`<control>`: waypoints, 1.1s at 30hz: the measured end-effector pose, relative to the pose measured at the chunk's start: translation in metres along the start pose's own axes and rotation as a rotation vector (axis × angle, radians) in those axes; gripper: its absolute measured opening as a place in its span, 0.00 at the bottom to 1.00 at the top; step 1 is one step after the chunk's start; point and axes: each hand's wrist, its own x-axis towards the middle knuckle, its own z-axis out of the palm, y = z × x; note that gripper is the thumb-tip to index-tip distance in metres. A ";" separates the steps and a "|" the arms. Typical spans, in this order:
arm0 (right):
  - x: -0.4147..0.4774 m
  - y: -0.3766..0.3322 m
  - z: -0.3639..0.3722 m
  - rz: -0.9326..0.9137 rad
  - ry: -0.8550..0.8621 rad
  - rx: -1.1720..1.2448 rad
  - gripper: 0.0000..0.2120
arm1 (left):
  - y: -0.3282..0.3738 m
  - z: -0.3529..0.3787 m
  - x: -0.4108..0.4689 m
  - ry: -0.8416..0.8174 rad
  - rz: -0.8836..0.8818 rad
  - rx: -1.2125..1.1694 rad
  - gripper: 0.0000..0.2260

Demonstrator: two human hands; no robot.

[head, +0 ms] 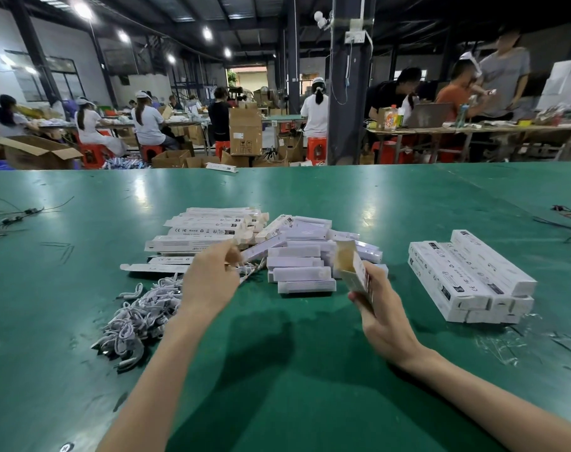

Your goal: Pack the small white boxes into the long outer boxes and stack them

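My right hand (383,313) grips a long outer box (352,269) upright, its open brown-lined end pointing up and away. My left hand (210,280) reaches into the middle of the table, fingers curled at the near edge of the piles; what it pinches is hidden behind the hand. A heap of small white boxes (302,259) lies between the hands. Flat unfilled outer boxes (209,231) lie fanned out behind my left hand. A neat stack of closed outer boxes (467,275) sits at the right.
A tangle of white cables (137,324) lies left of my left forearm on the green table (277,370). Black wires (13,216) lie at the far left and right edges. Plastic scraps (499,344) litter the near right. Other workers sit beyond the table.
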 end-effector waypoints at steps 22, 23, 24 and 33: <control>0.000 -0.002 -0.002 -0.036 0.002 0.003 0.23 | 0.013 0.019 -0.009 0.020 -0.067 -0.730 0.05; 0.000 -0.002 -0.002 -0.031 0.006 0.008 0.22 | 0.019 0.022 -0.012 -0.017 -0.124 -0.825 0.04; -0.001 -0.001 -0.002 -0.027 0.008 0.013 0.21 | 0.023 0.025 -0.014 -0.056 -0.177 -0.881 0.04; 0.000 -0.002 -0.003 -0.006 -0.004 0.015 0.20 | 0.031 0.039 -0.024 -0.396 -0.403 -1.041 0.12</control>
